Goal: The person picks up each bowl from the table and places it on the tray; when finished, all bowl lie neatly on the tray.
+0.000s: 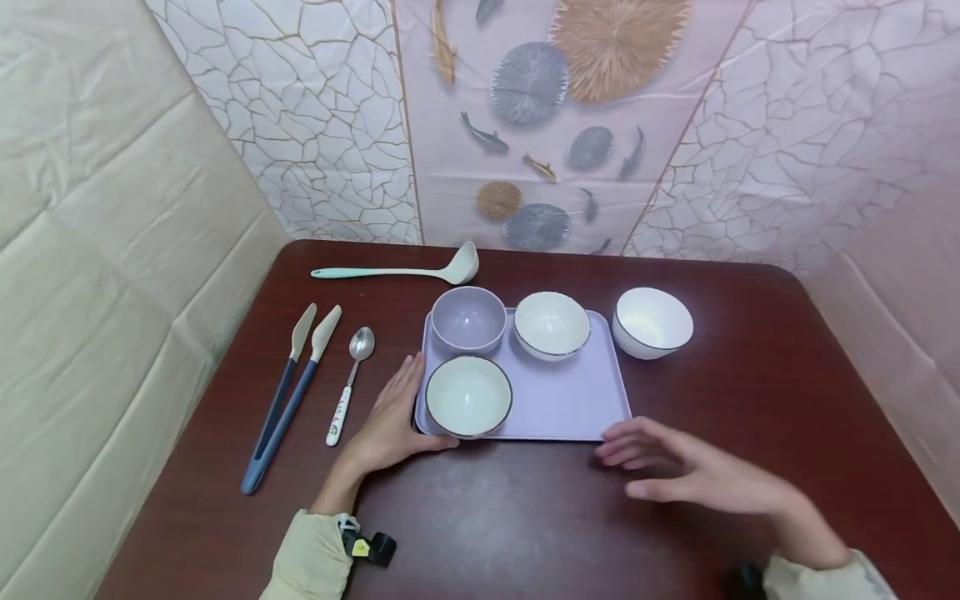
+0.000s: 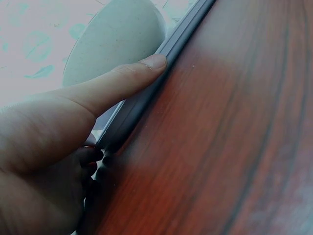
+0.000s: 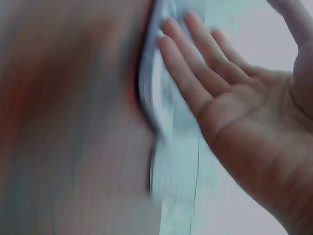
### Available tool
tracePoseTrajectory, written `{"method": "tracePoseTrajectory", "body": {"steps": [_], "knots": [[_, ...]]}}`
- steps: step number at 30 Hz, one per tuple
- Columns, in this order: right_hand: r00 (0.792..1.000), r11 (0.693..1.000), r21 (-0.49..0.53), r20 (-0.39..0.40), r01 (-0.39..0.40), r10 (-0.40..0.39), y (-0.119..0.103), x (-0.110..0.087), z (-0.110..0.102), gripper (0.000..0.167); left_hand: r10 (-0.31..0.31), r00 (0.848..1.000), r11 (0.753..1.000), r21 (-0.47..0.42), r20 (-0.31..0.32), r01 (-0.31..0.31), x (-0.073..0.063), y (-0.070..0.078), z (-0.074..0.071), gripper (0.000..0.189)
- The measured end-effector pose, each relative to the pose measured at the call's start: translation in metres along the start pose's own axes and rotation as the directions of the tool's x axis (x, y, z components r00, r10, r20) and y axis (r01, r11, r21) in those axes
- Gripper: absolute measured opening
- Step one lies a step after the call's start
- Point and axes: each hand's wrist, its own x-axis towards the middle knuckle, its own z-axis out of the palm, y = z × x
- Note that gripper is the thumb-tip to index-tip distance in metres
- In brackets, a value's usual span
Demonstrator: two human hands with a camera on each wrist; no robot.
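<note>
A lilac tray [image 1: 570,408] lies on the dark wooden table, carrying three bowls: a lilac bowl [image 1: 468,321] at back left, a white bowl [image 1: 552,325] at back right and a dark-rimmed pale bowl [image 1: 468,397] at front left. My left hand [image 1: 390,423] rests against the tray's front left corner, fingers along the left side. In the left wrist view its thumb [image 2: 122,83] lies straight along the front edge beside the pale bowl [image 2: 117,44]. Slightly blurred, my right hand [image 1: 686,467] hovers near the front right corner, fingers extended and holding nothing.
Another white bowl [image 1: 652,323] stands right of the tray. Behind it lies a ladle [image 1: 390,272] with a mint handle. To the left are blue-handled tongs [image 1: 288,400] and a metal spoon [image 1: 350,387] with a patterned white handle. Patterned cloth walls surround the table [image 1: 510,517].
</note>
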Motion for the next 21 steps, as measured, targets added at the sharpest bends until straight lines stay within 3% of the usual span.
{"method": "tracePoseTrajectory", "body": {"steps": [2, 4, 6, 9, 11, 15, 17, 21], "knots": [[0.995, 0.996, -0.027, -0.057, -0.085, 0.084, 0.003, -0.018, -0.020, 0.049, 0.000, 1.000, 1.000, 0.001, 0.000, 0.000, 0.000, 0.000, -0.001, 0.128], [0.972, 0.977, -0.110, -0.174, -0.180, 0.159, 0.006, -0.029, -0.036, 0.046, -0.002, 1.000, 1.000, 0.000, 0.004, 0.002, 0.000, -0.001, 0.000, 0.127], [0.920, 0.932, -0.201, -0.318, -0.301, 0.229, 0.009, -0.034, -0.048, 0.052, 0.000, 1.000, 1.000, -0.002, 0.006, 0.000, 0.001, -0.001, 0.000, 0.127], [0.818, 0.856, -0.245, -0.495, -0.455, 0.294, 0.014, -0.024, -0.061, 0.077, -0.007, 1.000, 1.000, -0.010, 0.004, 0.007, -0.001, -0.003, 0.001, 0.128], [0.774, 0.841, -0.224, -0.555, -0.493, 0.305, 0.019, -0.013, -0.070, 0.095, -0.010, 1.000, 1.000, -0.013, 0.002, 0.010, -0.001, -0.004, 0.000, 0.128], [0.742, 0.871, -0.146, -0.600, -0.469, 0.299, 0.035, 0.007, -0.086, 0.117, -0.010, 1.000, 1.000, -0.012, 0.006, 0.010, -0.001, -0.004, -0.001, 0.128], [0.736, 0.890, -0.114, -0.613, -0.441, 0.286, 0.044, 0.016, -0.093, 0.120, -0.006, 1.000, 1.000, -0.006, 0.008, 0.006, -0.001, -0.004, -0.001, 0.129], [0.705, 0.908, -0.082, -0.660, -0.410, 0.259, 0.057, 0.028, -0.102, 0.121, 0.002, 1.000, 1.000, 0.005, 0.005, -0.002, -0.001, -0.004, -0.002, 0.129]]}}
